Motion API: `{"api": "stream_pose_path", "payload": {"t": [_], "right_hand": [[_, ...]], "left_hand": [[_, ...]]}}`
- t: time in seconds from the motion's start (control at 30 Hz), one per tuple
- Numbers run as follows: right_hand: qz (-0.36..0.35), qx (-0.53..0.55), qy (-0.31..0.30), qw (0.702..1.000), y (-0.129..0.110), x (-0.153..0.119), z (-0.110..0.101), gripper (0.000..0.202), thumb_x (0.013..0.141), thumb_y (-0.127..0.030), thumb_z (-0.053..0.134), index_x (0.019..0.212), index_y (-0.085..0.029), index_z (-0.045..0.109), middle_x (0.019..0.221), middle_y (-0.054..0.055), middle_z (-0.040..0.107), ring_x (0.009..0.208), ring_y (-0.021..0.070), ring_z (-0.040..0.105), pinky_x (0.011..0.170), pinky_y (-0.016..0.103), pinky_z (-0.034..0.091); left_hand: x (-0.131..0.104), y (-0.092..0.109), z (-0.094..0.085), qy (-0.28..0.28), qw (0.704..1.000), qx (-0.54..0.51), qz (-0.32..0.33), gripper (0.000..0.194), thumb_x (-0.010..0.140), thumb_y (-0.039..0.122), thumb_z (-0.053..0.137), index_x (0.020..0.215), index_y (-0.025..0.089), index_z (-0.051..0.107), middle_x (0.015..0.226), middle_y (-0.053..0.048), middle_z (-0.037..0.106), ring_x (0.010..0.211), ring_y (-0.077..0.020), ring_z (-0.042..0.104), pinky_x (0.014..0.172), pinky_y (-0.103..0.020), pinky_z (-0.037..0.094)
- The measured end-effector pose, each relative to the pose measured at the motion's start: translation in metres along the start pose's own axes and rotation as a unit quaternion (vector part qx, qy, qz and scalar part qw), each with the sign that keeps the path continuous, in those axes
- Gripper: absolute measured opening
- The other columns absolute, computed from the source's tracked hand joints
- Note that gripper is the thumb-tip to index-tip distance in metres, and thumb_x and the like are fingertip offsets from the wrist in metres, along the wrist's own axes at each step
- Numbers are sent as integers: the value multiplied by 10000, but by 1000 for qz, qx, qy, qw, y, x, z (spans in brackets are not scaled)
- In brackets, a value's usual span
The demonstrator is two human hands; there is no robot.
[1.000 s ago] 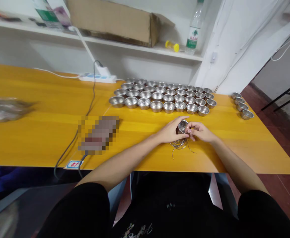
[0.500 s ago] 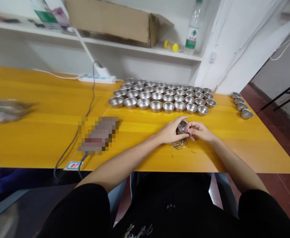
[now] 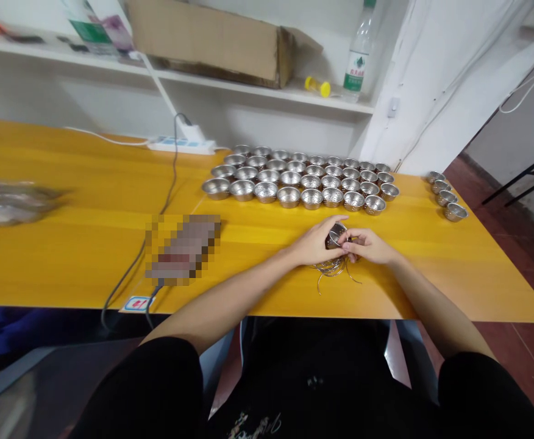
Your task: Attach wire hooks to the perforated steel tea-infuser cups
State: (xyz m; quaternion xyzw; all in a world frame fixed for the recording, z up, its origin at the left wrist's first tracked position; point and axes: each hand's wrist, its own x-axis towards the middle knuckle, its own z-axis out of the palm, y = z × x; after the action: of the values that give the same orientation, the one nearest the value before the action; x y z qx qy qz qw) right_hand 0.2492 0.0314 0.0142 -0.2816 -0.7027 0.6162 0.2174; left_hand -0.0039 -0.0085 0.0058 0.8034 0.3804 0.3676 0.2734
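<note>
A small perforated metal cup (image 3: 337, 234) is tilted in the grip of my left hand (image 3: 317, 241), thumb on the near side and fingers around the far side. My right hand (image 3: 366, 245) is closed in a pinch at the cup's right side, on a thin metal wire (image 3: 347, 236) that curves by the rim. Under both hands lies a loose bundle of curved metal wires (image 3: 330, 268) on the yellow table; two ends stick out toward me. The fingers partly cover the cup.
Several rows of perforated metal cups (image 3: 289, 196) stand beyond my hands. A short line of cups (image 3: 456, 211) is near the right edge. To the left are a pixelated, corded object (image 3: 185, 249), a power strip (image 3: 180, 145) and a plastic bag (image 3: 11, 204).
My right fingers have shifted slightly against the cup's side, and the wire now shows as a curve by the rim. My left hand keeps its hold. The view has moved a little.
</note>
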Motion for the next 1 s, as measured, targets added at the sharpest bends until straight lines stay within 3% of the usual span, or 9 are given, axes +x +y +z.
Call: {"api": "stream_pose_path", "payload": {"t": [0.5, 0.63, 0.83, 1.0], "right_hand": [[13, -58, -17, 998, 4, -1, -4, 661, 953, -829, 868, 1106, -186, 836, 739, 26, 808, 654, 163, 771, 662, 268, 597], [-6, -95, -11, 995, 2, -1, -3, 680, 996, -849, 802, 1101, -179, 846, 721, 29, 793, 648, 168, 745, 666, 279, 583], [-45, -131, 2, 990, -2, -2, -1, 670, 1060, -842, 710, 895, -196, 779, 661, 13, 727, 593, 149, 634, 642, 282, 546], [-53, -133, 20, 990, -3, -2, 1, 647, 1074, -822, 695, 872, -209, 741, 635, -10, 681, 567, 139, 581, 614, 274, 505]], "left_hand": [[0, -6, 0, -16, 1000, -10, -8, 907, 961, 553, 883, 1732, 255, 508, 1674, -206, 682, 1530, -439, 695, 1319, -682, 551], [0, -7, -2, -14, 1000, -10, -11, 890, 963, 529, 887, 1729, 275, 512, 1665, -190, 694, 1520, -429, 705, 1308, -674, 560], [1, -5, -2, 0, 1000, -12, -7, 870, 967, 543, 886, 1712, 275, 526, 1686, -184, 675, 1548, -430, 685, 1336, -679, 540], [1, -5, -2, 2, 1000, -19, -9, 864, 971, 527, 880, 1716, 275, 521, 1675, -194, 677, 1529, -432, 688, 1336, -701, 530]]}}
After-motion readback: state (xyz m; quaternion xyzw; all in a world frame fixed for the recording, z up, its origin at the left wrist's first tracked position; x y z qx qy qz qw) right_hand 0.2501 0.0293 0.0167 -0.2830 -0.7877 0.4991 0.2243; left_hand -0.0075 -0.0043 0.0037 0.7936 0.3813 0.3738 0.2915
